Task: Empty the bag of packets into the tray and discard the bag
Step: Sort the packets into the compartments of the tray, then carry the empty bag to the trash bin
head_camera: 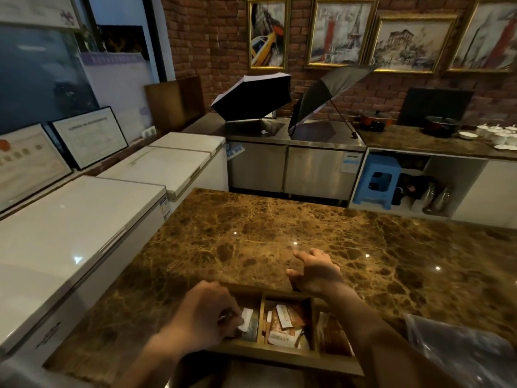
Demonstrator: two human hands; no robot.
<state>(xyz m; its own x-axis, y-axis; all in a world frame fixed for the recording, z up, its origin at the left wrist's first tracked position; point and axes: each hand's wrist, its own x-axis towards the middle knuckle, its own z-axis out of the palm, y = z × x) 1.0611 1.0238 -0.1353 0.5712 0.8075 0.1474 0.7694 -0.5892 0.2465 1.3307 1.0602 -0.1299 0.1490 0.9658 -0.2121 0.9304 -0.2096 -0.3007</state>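
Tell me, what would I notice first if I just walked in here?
Probably the shiny brown marble counter filling the middle. At its near edge sits a wooden divided tray of orange and white packets; the left hand pinches something in the left compartment while the right hand hovers open above the tray's far rim. Two open dark umbrellas rest on the steel cabinet behind.

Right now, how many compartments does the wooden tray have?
3. Left compartment, under the left hand, holds white packets; middle compartment holds orange packets; right compartment is partly hidden by the right forearm, so any beyond it can't be seen.
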